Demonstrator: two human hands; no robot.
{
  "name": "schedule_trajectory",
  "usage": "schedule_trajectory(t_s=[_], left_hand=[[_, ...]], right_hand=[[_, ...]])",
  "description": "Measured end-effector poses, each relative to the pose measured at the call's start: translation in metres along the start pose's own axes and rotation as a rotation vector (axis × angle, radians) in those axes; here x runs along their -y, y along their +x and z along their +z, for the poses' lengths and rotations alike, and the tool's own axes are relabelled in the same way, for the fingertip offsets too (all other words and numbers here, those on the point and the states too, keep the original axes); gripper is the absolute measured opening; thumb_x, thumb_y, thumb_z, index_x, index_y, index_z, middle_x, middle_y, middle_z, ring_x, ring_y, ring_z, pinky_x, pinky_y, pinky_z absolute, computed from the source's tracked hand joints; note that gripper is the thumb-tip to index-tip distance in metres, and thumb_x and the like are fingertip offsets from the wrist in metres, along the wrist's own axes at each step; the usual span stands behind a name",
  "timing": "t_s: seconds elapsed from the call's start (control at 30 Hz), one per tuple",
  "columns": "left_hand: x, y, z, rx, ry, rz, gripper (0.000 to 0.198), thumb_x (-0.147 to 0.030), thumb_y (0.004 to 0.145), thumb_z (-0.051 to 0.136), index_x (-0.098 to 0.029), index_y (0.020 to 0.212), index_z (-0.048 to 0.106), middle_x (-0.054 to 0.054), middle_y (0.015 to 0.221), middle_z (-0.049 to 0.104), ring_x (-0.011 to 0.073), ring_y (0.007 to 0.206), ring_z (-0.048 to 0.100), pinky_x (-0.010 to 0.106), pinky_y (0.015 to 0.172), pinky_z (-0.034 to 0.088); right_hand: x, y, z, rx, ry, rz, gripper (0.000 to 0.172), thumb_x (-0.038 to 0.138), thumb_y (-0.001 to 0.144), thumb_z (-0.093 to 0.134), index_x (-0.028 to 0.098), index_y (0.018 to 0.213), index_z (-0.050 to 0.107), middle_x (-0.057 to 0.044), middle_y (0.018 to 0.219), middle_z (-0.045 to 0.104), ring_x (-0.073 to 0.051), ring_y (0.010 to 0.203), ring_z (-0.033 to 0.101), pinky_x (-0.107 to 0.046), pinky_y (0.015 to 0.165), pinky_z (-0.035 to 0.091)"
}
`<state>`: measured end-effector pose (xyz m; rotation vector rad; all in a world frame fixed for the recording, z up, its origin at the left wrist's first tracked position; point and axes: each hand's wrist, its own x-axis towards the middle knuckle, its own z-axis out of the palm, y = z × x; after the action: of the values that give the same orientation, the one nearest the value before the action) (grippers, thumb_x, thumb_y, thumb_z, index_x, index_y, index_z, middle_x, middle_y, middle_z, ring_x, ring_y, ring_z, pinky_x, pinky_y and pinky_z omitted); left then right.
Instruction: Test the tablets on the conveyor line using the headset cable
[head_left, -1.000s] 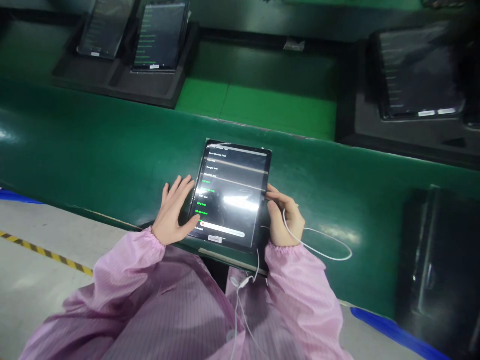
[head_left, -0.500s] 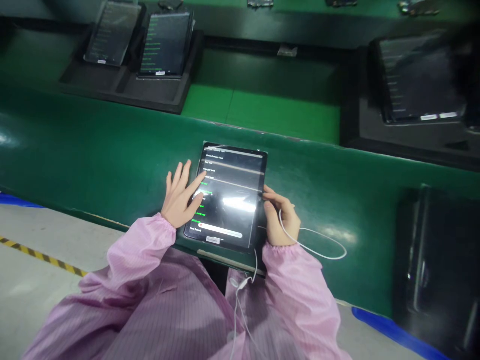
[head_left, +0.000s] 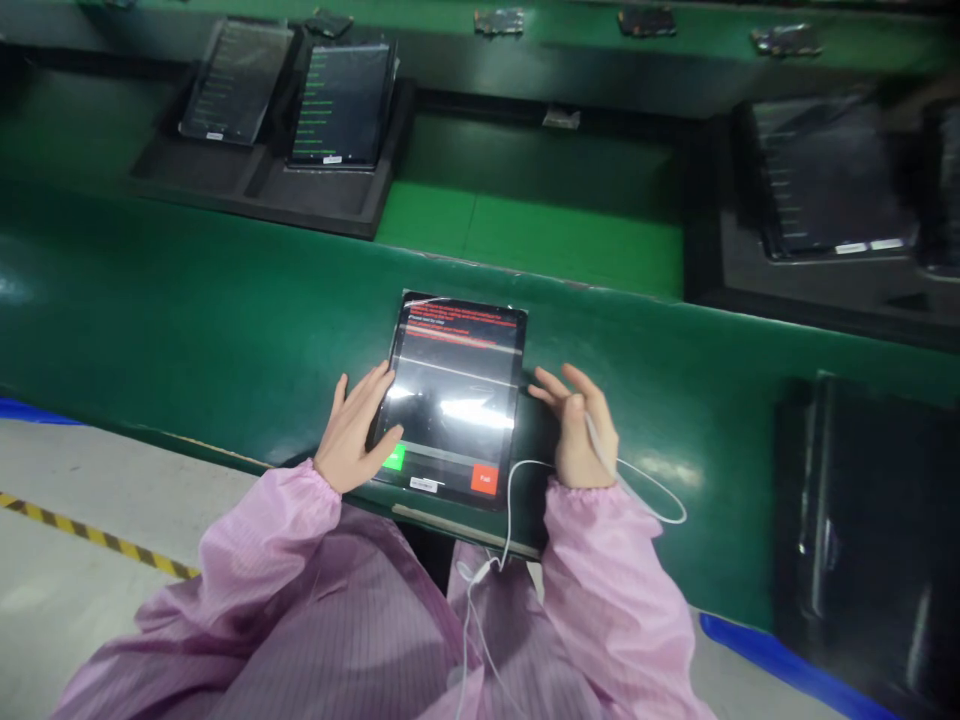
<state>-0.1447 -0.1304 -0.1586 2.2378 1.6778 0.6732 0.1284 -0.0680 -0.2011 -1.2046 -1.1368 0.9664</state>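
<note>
Two bare hands frame a tablet (head_left: 454,400) that lies flat, screen up, on a dark pad (head_left: 534,500) at the near edge of a green conveyor belt (head_left: 165,300). The left hand (head_left: 351,432) is open and grasps nothing: its fingers rest along the tablet's left edge and its thumb touches a green button (head_left: 394,458) at the screen's lower left. The right hand (head_left: 579,432) sits just beside the tablet's right edge with its fingers loosely fanned. A white cable (head_left: 660,505) runs along this hand, but whether any finger pinches it cannot be told. The cable loops out to the right on the belt, and another stretch bends past the tablet's lower right corner down toward the person's lap. The screen shows red lines of text (head_left: 459,325) at the top and a red Fail button (head_left: 484,479) at the lower right. Pink sleeves (head_left: 262,540) cover both arms. Farther back left, a black tray (head_left: 255,185) holds two more tablets (head_left: 343,102) with lit screens. Another tray (head_left: 810,285) at the back right holds one tablet, blurred. Yellow-black tape (head_left: 97,535) marks the floor on the left.
</note>
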Motion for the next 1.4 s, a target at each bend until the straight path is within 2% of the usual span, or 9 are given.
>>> schedule_trajectory(t_s=[0.13,0.2,0.33,0.43,0.7,0.83,1.03,1.23,1.4], left_hand=[[-0.011,-0.015,0.004,0.012,0.010,0.002,0.074,-0.042,0.094,0.052,-0.020,0.155,0.016,0.025,0.158,0.029,0.0335,0.147,0.032,0.063,0.118,0.017],[-0.017,-0.021,0.005,0.022,0.030,-0.014,0.078,-0.043,0.091,0.056,-0.019,0.154,0.017,0.026,0.158,0.027,0.0347,0.147,0.031,0.063,0.117,0.019],[-0.029,-0.028,0.009,0.007,0.044,-0.070,0.092,-0.045,0.083,0.066,-0.017,0.154,0.015,0.027,0.158,0.028,0.0351,0.147,0.030,0.063,0.118,0.020],[-0.033,-0.029,0.013,0.011,0.074,-0.116,0.115,-0.052,0.069,0.079,-0.016,0.154,0.010,0.028,0.158,0.026,0.0390,0.146,0.030,0.065,0.117,0.021],[-0.028,-0.029,0.021,-0.023,0.173,-0.081,0.127,-0.057,0.062,0.085,-0.016,0.155,0.009,0.030,0.156,0.028,0.0422,0.143,0.035,0.066,0.114,0.027],[-0.028,-0.030,0.021,-0.030,0.202,-0.080,0.129,-0.058,0.059,0.086,-0.016,0.154,0.010,0.030,0.155,0.030,0.0428,0.141,0.038,0.067,0.113,0.030],[-0.032,-0.031,0.020,0.010,0.208,-0.147,0.131,-0.052,0.050,0.091,-0.017,0.151,0.016,0.029,0.155,0.033,0.0411,0.140,0.041,0.064,0.113,0.035],[-0.032,-0.033,0.019,0.002,0.218,-0.154,0.129,-0.051,0.051,0.091,-0.017,0.150,0.017,0.028,0.155,0.034,0.0403,0.140,0.041,0.063,0.112,0.036],[-0.032,-0.032,0.020,0.006,0.228,-0.150,0.129,-0.050,0.051,0.091,-0.015,0.151,0.017,0.028,0.155,0.033,0.0405,0.140,0.042,0.063,0.112,0.036]], right_hand=[[0.022,0.046,-0.024,0.173,-0.029,0.190,0.062,0.073,0.088,0.047,0.023,0.124,0.058,0.004,0.051,0.060,-0.014,0.037,0.051,-0.026,0.041,0.041],[0.030,0.074,-0.028,0.297,-0.084,0.247,0.069,0.079,0.086,0.042,0.020,0.115,0.063,0.006,0.041,0.048,-0.012,0.032,0.041,-0.024,0.035,0.032],[0.024,0.124,-0.022,0.464,-0.141,0.206,0.073,0.085,0.076,0.050,0.016,0.084,0.071,0.000,0.048,0.053,-0.011,0.040,0.048,-0.023,0.040,0.039],[0.014,0.147,-0.014,0.459,-0.154,0.159,0.060,0.076,0.066,0.072,0.017,0.076,0.070,-0.003,0.058,0.063,-0.012,0.049,0.056,-0.023,0.047,0.046],[0.016,0.186,0.008,0.307,-0.305,-0.029,0.023,0.037,0.086,0.069,0.015,0.080,0.072,-0.001,0.060,0.066,-0.007,0.043,0.052,-0.019,0.046,0.043],[0.013,0.194,0.021,0.422,-0.122,0.079,0.023,0.036,0.080,0.077,0.015,0.085,0.069,-0.005,0.070,0.072,-0.010,0.048,0.059,-0.020,0.049,0.051],[-0.003,0.181,0.021,0.469,0.085,0.181,0.037,0.046,0.075,0.078,0.020,0.097,0.064,-0.012,0.098,0.075,-0.022,0.090,0.073,-0.031,0.078,0.063],[-0.007,0.189,0.023,0.403,-0.097,0.040,0.053,0.068,0.076,0.064,0.019,0.096,0.064,-0.010,0.082,0.075,-0.017,0.056,0.067,-0.026,0.044,0.050],[0.000,0.195,0.031,0.386,-0.324,-0.103,0.044,0.064,0.082,0.060,0.021,0.088,0.069,-0.001,0.055,0.064,-0.017,0.049,0.059,-0.028,0.050,0.045]])
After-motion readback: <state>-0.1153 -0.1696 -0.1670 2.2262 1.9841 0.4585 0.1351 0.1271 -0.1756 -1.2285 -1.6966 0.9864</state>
